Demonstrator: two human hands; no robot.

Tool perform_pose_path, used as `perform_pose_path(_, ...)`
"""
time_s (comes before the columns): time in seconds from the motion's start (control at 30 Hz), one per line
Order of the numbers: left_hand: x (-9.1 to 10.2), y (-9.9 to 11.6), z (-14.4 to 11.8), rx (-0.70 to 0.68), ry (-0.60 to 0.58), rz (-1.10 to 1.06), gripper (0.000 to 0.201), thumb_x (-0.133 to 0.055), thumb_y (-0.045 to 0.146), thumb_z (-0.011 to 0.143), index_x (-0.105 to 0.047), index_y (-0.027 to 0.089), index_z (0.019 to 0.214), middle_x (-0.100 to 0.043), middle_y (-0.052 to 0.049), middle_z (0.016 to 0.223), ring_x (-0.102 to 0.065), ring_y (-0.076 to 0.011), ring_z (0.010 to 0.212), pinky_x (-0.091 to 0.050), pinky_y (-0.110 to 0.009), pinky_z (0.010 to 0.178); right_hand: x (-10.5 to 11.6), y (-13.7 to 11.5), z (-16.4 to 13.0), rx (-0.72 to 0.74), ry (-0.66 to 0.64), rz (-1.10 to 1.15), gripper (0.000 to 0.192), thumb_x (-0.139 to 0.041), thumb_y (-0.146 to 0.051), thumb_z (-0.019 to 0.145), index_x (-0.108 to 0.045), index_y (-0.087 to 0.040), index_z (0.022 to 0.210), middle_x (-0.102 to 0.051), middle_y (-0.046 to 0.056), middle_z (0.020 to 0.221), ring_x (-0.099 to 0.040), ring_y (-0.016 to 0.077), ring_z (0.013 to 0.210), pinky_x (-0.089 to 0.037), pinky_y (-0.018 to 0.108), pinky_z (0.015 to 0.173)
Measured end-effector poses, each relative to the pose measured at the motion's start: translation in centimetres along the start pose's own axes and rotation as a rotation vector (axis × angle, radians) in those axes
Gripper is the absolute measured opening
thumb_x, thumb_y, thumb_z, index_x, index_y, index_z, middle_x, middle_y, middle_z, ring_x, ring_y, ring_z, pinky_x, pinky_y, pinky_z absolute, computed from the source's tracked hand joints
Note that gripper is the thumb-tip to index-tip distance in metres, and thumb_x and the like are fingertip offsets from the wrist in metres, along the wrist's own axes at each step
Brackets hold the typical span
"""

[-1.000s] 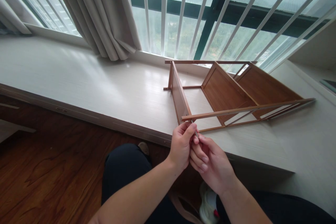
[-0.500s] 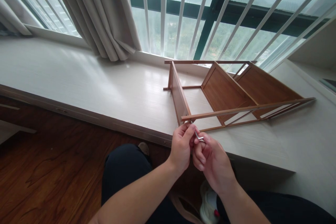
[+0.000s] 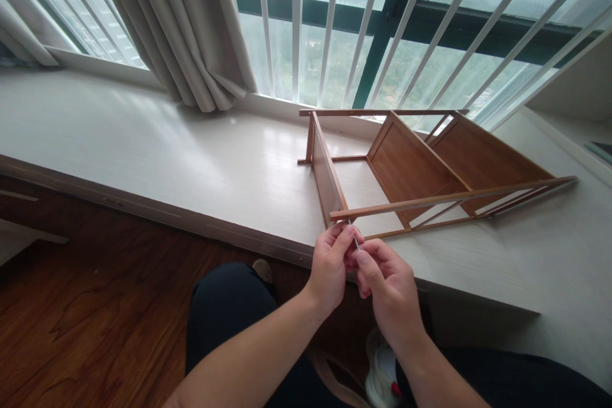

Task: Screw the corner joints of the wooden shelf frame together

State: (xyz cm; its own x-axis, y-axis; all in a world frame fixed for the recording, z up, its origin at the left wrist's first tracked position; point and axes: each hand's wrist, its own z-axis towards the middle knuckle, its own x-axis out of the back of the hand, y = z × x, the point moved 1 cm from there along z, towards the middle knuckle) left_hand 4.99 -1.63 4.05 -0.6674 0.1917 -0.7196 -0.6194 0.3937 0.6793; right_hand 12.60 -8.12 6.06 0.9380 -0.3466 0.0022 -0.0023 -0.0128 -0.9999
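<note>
Wooden rack (image 3: pixel 415 169) on white ledge (image 3: pixel 167 153)

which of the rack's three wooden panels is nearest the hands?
The near end panel, edge-on just above the left hand and right hand; the middle panel and far panel lie farther right.

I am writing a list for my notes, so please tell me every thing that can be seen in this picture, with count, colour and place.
wooden rack: one, brown, lying on its side on the platform, right of centre
metal key: one, silver, thin, between both hands at the near corner of the rack
platform: one, pale white, under the window
curtain: one, beige, gathered at upper left
window bars: many, white, across the glass
floor: one, dark brown wood, lower left
shoe: one, white with a red spot, bottom centre
left hand: one, fingertips pinching at the key
right hand: one, fingers closed on the key
legs: dark trousers, bottom
</note>
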Motion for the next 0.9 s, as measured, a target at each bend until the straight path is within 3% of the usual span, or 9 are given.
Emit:
perform_pose_path(0.57,-0.58,0.47,-0.16,0.023,0.005,-0.04,0.029,-0.074,0.039,0.084,-0.062,0.015,0.074,-0.052,0.004,0.061,-0.043,-0.0051,0.048,-0.037,-0.018,0.047,0.12,-0.37,0.47,0.102,0.055,-0.254,0.029,-0.062,-0.045,0.093,-0.065,-0.018,0.085,-0.057,-0.002,0.062,-0.043,0.0104,0.052,-0.035,0.023,0.049)
perform_pose_path(0.73,-0.59,0.67,-0.18,0.028,0.038,-0.039,0.032,-0.078,0.041,0.079,-0.06,0.014,0.073,-0.052,0.004,0.061,-0.042,-0.004,0.046,-0.034,-0.016,0.042,-0.22,-0.74,0.52,0.066,0.037,-0.135,0.033,-0.058,-0.046,0.096,-0.064,-0.018,0.079,-0.048,-0.005,0.051,-0.042,0.0096,0.048,-0.035,0.022,0.048)
perform_pose_path(0.9,-0.41,0.53,-0.06,0.079,-0.011,-0.025,0.033,-0.074,0.045,0.082,-0.06,0.016,0.075,-0.049,0.006,0.055,-0.044,-0.0064,0.04,-0.033,-0.017,0.036,-0.57,-0.5,0.65,-0.061,0.017,0.162,0.032,-0.056,-0.043,0.097,-0.064,-0.017,0.081,-0.044,-0.006,0.045,-0.037,0.0085,0.041,-0.031,0.02,0.042)
